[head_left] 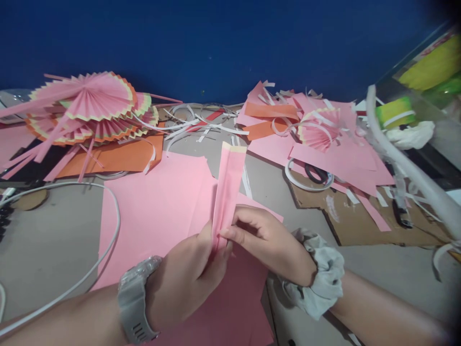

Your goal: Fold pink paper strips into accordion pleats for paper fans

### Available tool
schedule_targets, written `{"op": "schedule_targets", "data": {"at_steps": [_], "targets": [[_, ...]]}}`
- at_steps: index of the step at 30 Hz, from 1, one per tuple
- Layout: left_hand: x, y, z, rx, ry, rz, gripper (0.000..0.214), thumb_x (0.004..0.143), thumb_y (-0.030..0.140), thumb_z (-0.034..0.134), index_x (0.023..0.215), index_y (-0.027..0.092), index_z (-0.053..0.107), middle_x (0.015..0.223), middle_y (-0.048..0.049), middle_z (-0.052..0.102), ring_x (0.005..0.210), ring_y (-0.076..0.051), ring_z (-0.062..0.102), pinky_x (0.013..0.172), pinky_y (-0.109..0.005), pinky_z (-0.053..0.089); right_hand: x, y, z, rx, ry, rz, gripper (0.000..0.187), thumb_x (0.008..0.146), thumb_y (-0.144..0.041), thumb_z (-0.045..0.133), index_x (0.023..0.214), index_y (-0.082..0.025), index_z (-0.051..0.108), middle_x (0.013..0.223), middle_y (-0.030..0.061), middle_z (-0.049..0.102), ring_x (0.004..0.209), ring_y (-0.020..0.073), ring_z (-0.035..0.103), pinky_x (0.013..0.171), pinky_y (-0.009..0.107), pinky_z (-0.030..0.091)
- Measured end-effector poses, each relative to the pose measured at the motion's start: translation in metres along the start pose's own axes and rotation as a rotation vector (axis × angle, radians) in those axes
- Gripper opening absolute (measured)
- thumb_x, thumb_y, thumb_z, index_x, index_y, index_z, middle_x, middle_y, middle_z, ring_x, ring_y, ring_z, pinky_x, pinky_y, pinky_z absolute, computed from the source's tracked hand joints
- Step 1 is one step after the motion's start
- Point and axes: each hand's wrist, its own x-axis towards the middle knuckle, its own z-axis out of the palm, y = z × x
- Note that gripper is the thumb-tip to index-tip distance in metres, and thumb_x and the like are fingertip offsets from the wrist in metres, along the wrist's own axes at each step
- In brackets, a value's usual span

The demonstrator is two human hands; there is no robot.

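A narrow folded strip of pink paper (230, 185) with a pale yellow top edge stands nearly upright between my hands. My left hand (190, 271), with a grey watch on the wrist, is closed around its lower end. From the right, my right hand (262, 238) pinches the strip's lower right side between thumb and fingers; a pale scrunchie (317, 274) circles that wrist. Beneath both hands lie large sheets of pink paper (154, 202) on the grey table. The bottom of the strip is hidden by my fingers.
Pleated pink paper fans (101, 98) are heaped at the back left over orange paper (111, 156). At the back right, pink sheets (345, 166) and white offcuts cover a cardboard piece (360, 223). A white cable (117, 226) loops at left; scissors (401, 211) lie right.
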Motion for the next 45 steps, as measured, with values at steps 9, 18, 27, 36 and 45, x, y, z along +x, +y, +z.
{"op": "schedule_targets", "data": {"at_steps": [9, 18, 27, 36, 45], "targets": [[-0.004, -0.001, 0.008, -0.657, -0.269, -0.095, 0.021, 0.093, 0.031, 0.028, 0.078, 0.02, 0.039, 0.058, 0.0061, 0.043, 0.041, -0.006, 0.042, 0.048, -0.022, 0.047, 0.001, 0.001, -0.005, 0.381, -0.007, -0.007, 0.034, 0.077, -0.034, 0.062, 0.1, -0.019, 0.043, 0.077, -0.0027, 0.046, 0.059, 0.0076, 0.045, 0.054, 0.021, 0.039], [0.004, 0.006, -0.001, -0.672, -0.187, -0.135, 0.024, 0.092, 0.037, 0.033, 0.082, 0.018, 0.044, 0.072, -0.0001, 0.054, 0.066, -0.011, 0.056, 0.064, -0.027, 0.048, 0.001, 0.0, -0.005, 0.283, 0.05, 0.027, 0.02, 0.082, -0.036, 0.055, 0.082, -0.016, 0.051, 0.079, 0.0015, 0.056, 0.071, 0.0123, 0.055, 0.066, 0.025, 0.045], [-0.001, 0.007, 0.0, -0.389, -0.129, -0.226, 0.027, 0.091, 0.044, 0.029, 0.083, 0.021, 0.041, 0.056, 0.007, 0.036, 0.045, -0.008, 0.036, 0.044, -0.021, 0.036, 0.002, -0.001, -0.005, 0.231, 0.069, -0.066, 0.018, 0.083, -0.031, 0.054, 0.093, -0.016, 0.058, 0.105, 0.0054, 0.058, 0.086, 0.0131, 0.057, 0.077, 0.025, 0.046], [0.002, 0.003, 0.003, -0.595, -0.218, -0.208, 0.031, 0.093, 0.04, 0.029, 0.074, 0.019, 0.042, 0.045, 0.0066, 0.048, 0.033, -0.005, 0.042, 0.038, -0.017, 0.036, 0.002, 0.002, -0.003, 0.299, 0.054, -0.02, 0.013, 0.084, -0.03, 0.054, 0.086, -0.018, 0.054, 0.079, 0.0003, 0.059, 0.073, 0.0116, 0.059, 0.066, 0.023, 0.049], [0.006, 0.005, -0.007, -0.731, -0.217, -0.253, 0.022, 0.09, 0.04, 0.037, 0.09, 0.019, 0.044, 0.058, 0.0042, 0.056, 0.042, -0.007, 0.053, 0.044, -0.019, 0.044, 0.004, 0.001, -0.008, 0.443, 0.136, 0.043, 0.019, 0.084, -0.032, 0.052, 0.075, -0.016, 0.05, 0.061, -0.0031, 0.053, 0.053, 0.0076, 0.052, 0.052, 0.02, 0.047]]}}
